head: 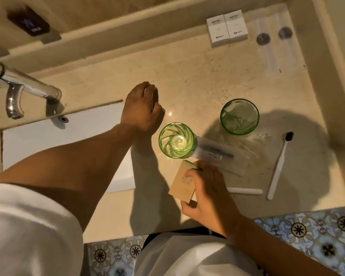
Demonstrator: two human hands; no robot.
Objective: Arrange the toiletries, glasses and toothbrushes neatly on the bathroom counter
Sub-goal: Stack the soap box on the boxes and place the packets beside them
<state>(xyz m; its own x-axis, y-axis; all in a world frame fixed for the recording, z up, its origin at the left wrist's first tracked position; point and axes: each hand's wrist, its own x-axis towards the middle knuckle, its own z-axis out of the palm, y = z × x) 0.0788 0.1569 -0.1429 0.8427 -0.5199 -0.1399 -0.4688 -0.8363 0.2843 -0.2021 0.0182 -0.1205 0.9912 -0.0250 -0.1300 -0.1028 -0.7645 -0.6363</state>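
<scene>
Head view, looking down on the bench (187, 76) beside the sink (58, 140). L. hand (141, 108) is curled round a small roundish item w/ a metallic edge, resting on the bench just right of the sink; what the item is cannot be told. R. hand (205, 192) pinches a brown card box (182, 184) w/ a pale green end, thumb at its near corner, fingers over the far edge, near the bench front. Near green glass (176, 140) stands upright just far of the box; a clear-wrapped toothbrush pack (217, 153) lies touching its right side. Second green glass (239, 116) stands further right, apart. A loose white toothbrush (280, 166), black bristles, lies at right; a white handle (245, 191) shows beside the r. hand. Two white boxes (226, 27) sit side by side at the far edge, w/ two clear packets (275, 42) to their right.

Step in hand (judged): sorting mid-way; far row looks tidy, near items scattered. Next move prob. needs the brown box carried to the far row and squared w/ the white boxes, clearing the near glass en route.
</scene>
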